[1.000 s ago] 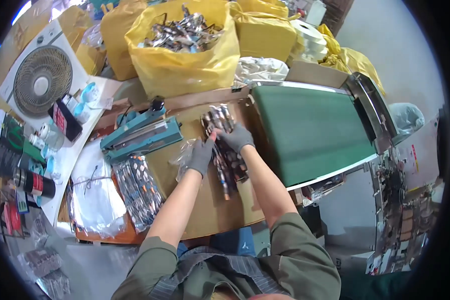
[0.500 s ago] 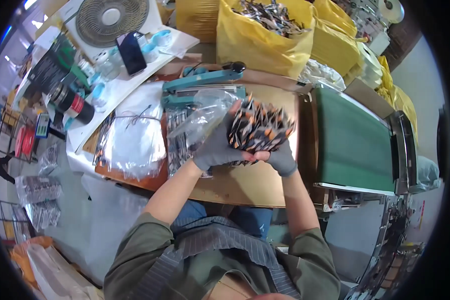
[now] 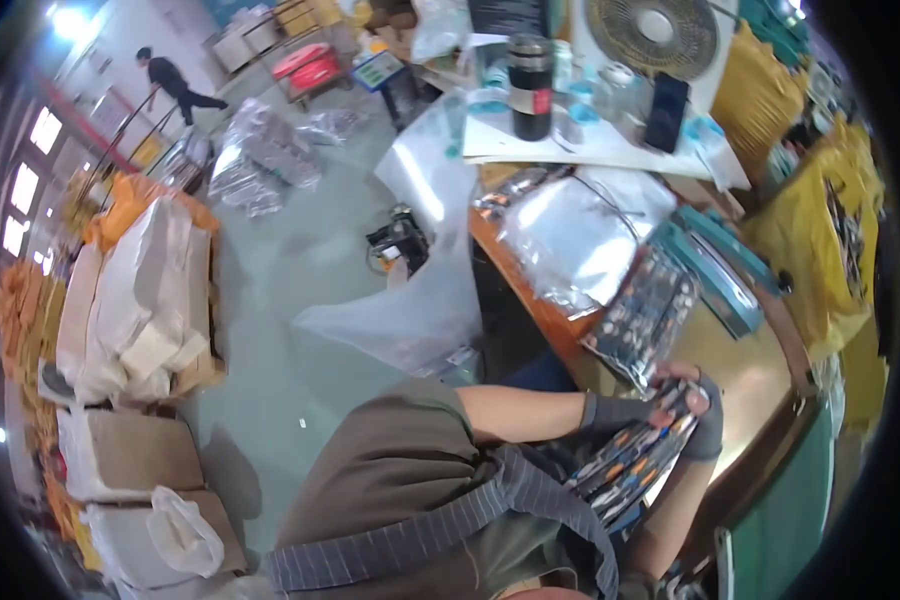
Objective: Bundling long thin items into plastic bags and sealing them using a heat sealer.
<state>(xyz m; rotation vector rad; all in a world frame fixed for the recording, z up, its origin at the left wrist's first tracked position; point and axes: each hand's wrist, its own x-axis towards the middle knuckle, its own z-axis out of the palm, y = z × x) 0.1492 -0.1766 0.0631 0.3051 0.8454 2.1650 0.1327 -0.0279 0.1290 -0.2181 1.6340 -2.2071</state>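
Note:
Both my hands wear grey gloves and hold one bundle of orange-and-black-handled tools point(image 3: 638, 462) close to my body, over the near edge of the brown table point(image 3: 740, 385). My left hand point(image 3: 622, 410) grips the bundle's upper side, and my right hand point(image 3: 708, 432) closes on its far end. A clear bag packed with the same kind of tools point(image 3: 645, 315) lies on the table just beyond my hands.
A teal heat sealer point(image 3: 722, 268) and clear plastic bags point(image 3: 580, 235) lie farther along the table. Yellow sacks point(image 3: 830, 230) stand at the right, near a green conveyor point(image 3: 820, 500). A fan point(image 3: 660, 25) and black tumbler point(image 3: 530, 85) are up top. Cardboard boxes point(image 3: 120, 450) stand at left; a person point(image 3: 170, 75) walks far off.
My head has turned sharply to the left, bringing the floor and boxes into view. The tool bundle has come off the table toward my lap, with both hands still on it.

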